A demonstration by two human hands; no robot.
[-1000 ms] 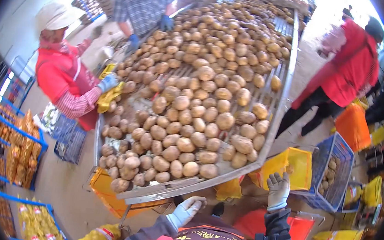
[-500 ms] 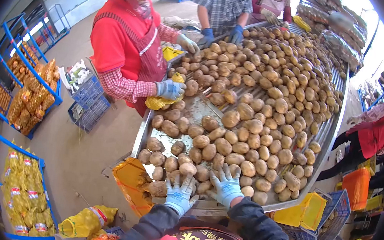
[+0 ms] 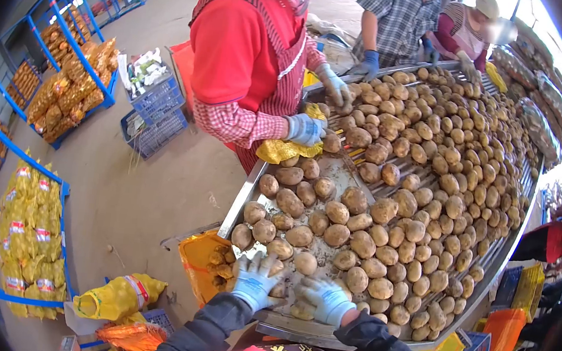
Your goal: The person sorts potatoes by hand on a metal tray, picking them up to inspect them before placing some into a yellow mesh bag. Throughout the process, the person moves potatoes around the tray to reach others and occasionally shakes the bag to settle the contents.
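The potatoes (image 3: 384,210) lie heaped across the desk (image 3: 242,201), thinning out over bare metal near its close left corner. The person's gloved left hand (image 3: 254,281) is open, palm down, fingers spread against potatoes at the near edge. The right hand (image 3: 324,300) is beside it, over potatoes too, but it is blurred; whether it grips one cannot be told. For good handling, spread fingers and low palms should steer several potatoes at once, with light, even pressure to spare the skins. Care seems wise at the corner, where an orange container (image 3: 193,254) with potatoes sits below the rim.
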